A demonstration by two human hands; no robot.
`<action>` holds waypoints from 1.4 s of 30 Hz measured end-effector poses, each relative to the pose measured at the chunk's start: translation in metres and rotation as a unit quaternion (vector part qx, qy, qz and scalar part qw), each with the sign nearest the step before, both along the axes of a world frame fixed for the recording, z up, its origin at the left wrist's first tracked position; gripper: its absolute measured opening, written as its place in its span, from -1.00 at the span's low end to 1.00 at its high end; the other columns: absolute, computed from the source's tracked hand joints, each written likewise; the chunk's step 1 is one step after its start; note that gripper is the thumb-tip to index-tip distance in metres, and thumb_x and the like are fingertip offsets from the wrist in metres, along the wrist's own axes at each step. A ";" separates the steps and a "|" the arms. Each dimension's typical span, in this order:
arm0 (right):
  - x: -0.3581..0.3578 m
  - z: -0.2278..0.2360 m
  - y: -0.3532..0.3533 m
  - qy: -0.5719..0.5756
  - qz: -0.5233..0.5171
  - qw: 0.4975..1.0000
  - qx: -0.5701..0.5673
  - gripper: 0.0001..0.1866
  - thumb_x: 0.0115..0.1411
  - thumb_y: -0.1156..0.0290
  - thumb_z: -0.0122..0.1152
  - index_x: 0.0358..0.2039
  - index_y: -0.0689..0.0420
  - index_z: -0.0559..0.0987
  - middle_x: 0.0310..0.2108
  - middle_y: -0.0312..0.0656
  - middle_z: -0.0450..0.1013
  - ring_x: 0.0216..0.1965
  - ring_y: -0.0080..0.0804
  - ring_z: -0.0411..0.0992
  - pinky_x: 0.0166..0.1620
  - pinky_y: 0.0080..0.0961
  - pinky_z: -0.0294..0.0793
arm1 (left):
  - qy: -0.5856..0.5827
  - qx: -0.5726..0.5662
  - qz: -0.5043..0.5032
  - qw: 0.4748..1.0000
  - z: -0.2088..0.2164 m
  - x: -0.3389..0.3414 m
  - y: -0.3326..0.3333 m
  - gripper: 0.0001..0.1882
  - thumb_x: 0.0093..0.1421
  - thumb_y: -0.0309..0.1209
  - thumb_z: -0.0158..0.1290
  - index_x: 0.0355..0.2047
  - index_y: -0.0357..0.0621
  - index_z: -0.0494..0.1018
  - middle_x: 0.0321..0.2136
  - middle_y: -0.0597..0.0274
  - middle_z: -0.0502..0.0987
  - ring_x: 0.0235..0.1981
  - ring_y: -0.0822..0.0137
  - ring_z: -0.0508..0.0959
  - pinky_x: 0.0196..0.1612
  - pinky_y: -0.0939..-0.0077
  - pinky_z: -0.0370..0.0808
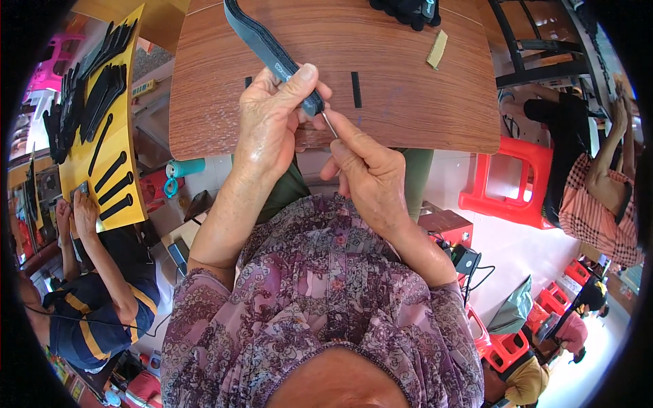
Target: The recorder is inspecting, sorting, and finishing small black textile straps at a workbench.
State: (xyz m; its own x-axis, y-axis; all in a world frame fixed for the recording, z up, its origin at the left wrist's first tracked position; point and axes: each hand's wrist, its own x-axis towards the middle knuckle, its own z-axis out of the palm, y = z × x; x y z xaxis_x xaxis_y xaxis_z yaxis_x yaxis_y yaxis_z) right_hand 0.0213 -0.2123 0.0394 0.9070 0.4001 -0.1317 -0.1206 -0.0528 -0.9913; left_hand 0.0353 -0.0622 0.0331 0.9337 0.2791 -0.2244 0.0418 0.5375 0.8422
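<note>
My left hand (271, 122) is closed around a grey and black strap (257, 39), pinching it near its rounded end with the thumb on top. The strap curves up and away over the far edge of the view. In my right hand (371, 170) a thin metal tool (330, 125), needle-like, is pinched between thumb and fingers. Its tip meets the strap's rounded end, or lies just beside it; my fingers partly hide the spot. Both hands are over the near part of the brown wooden table (422, 102).
On the table lie a short black strip (356, 90), a tan block (437, 49) and a bundle of black items (411, 12). To the left, a co-worker's hand (86, 212) rests at a yellow board (139, 197) bearing several black straps. A red stool (476, 183) stands right.
</note>
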 end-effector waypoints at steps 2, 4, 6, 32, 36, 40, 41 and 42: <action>0.000 -0.002 -0.001 -0.017 0.009 1.000 0.012 -0.57 0.22 0.61 0.00 0.11 0.07 0.41 -0.34 -0.30 0.54 -0.58 -0.67 0.33 -0.50 -0.70 0.38 | 0.001 -0.026 -0.011 1.000 -0.002 -0.003 0.006 -0.82 0.21 -0.43 0.05 -0.25 -0.27 0.35 -0.42 0.03 0.53 -0.46 0.30 0.56 -0.52 0.55 0.52; 0.003 -0.002 -0.002 -0.035 0.003 0.999 0.000 -0.59 0.23 0.57 0.00 0.11 0.06 0.42 -0.38 -0.29 0.52 -0.58 -0.70 0.34 -0.55 -0.75 0.33 | -0.008 -0.044 -0.026 0.999 -0.003 -0.005 0.011 -0.81 0.22 -0.42 0.03 -0.24 -0.28 0.35 -0.36 -0.02 0.53 -0.39 0.23 0.58 -0.43 0.48 0.54; 0.004 0.000 -0.003 -0.053 -0.002 0.999 -0.010 -0.61 0.25 0.54 0.01 0.10 0.05 0.42 -0.42 -0.27 0.50 -0.58 -0.73 0.35 -0.61 -0.80 0.29 | -0.017 -0.061 -0.040 0.997 -0.004 -0.005 0.013 -0.81 0.24 -0.40 0.00 -0.23 -0.28 0.35 -0.31 -0.08 0.54 -0.32 0.16 0.59 -0.34 0.41 0.57; 0.009 0.018 0.008 -0.075 0.058 0.987 -0.134 -0.61 0.22 0.54 0.01 0.07 -0.01 0.46 -0.41 -0.23 0.54 -0.57 -0.65 0.42 -0.56 -0.67 0.36 | -0.196 -0.122 -0.014 0.973 -0.011 -0.008 -0.001 -0.69 0.28 -0.30 -0.07 -0.07 -0.24 0.26 -0.19 -0.16 0.48 -0.19 0.06 0.55 -0.06 0.18 0.48; 0.010 0.010 0.008 -0.103 0.050 0.988 -0.107 -0.61 0.22 0.55 0.01 0.06 -0.01 0.47 -0.44 -0.22 0.53 -0.60 -0.62 0.40 -0.53 -0.63 0.36 | -0.199 -0.090 -0.003 0.976 -0.010 -0.009 -0.004 -0.70 0.29 -0.31 -0.07 -0.08 -0.25 0.25 -0.23 -0.13 0.49 -0.23 0.12 0.55 -0.08 0.21 0.47; 0.013 0.007 0.009 -0.092 0.070 0.987 -0.111 -0.61 0.20 0.57 0.01 0.05 0.01 0.48 -0.48 -0.24 0.49 -0.62 -0.59 0.37 -0.50 -0.60 0.37 | -0.224 -0.041 0.020 0.974 -0.013 -0.009 -0.006 -0.71 0.30 -0.33 -0.09 -0.08 -0.26 0.24 -0.25 -0.11 0.50 -0.29 0.20 0.56 -0.09 0.28 0.46; 0.014 0.006 0.009 -0.093 0.077 0.987 -0.104 -0.60 0.20 0.58 0.00 0.05 0.01 0.47 -0.49 -0.25 0.48 -0.62 -0.59 0.36 -0.50 -0.61 0.37 | -0.241 -0.016 0.028 0.970 -0.014 -0.009 -0.007 -0.71 0.30 -0.33 -0.09 -0.07 -0.27 0.24 -0.26 -0.10 0.50 -0.31 0.22 0.56 -0.09 0.30 0.45; 0.014 0.006 0.009 -0.092 0.077 0.987 -0.104 -0.60 0.20 0.58 0.00 0.05 0.01 0.47 -0.49 -0.25 0.48 -0.62 -0.59 0.36 -0.50 -0.61 0.37 | -0.241 -0.016 0.028 0.970 -0.014 -0.009 -0.006 -0.71 0.30 -0.33 -0.09 -0.07 -0.27 0.24 -0.26 -0.10 0.50 -0.31 0.22 0.56 -0.09 0.30 0.45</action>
State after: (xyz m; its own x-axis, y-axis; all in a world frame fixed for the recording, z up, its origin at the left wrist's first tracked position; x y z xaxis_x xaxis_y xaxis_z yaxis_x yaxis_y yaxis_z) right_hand 0.0353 -0.2029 0.0456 0.8535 0.5171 -0.0639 0.0863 -0.2611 -0.9614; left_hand 0.0262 -0.0687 0.0190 0.9161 0.3321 0.2245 -0.3820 0.5536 0.7400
